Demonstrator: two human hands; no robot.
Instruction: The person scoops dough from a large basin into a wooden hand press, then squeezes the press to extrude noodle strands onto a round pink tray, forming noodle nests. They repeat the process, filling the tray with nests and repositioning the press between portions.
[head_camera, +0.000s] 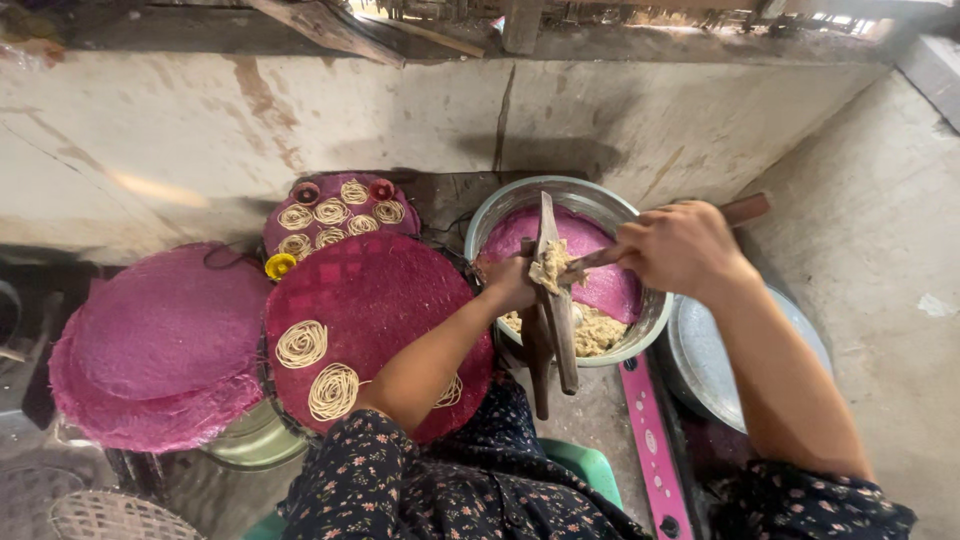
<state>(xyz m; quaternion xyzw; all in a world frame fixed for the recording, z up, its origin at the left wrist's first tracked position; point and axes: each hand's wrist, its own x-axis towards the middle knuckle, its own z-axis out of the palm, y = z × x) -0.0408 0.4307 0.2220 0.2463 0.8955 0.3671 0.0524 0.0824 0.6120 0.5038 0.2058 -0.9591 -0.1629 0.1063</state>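
The left hand (512, 283) grips the wooden press (553, 300), which sits over the metal bowl (600, 205) at 12 o'clock. The right hand (680, 247) is closed on a stick (745, 209), pushing dough (549, 266) in (sticky stuff). Best to pack it tight and hold the press steady.

Grey concrete floor beside a stained concrete wall

The rough concrete floor (880, 250) bears a large round steel bowl (640, 335), a flat round metal lid (700, 350) just right of it, a long pink plastic strip (655, 450), a green plastic stool (590, 465) and a woven wire basket (110, 515) at the lower left.
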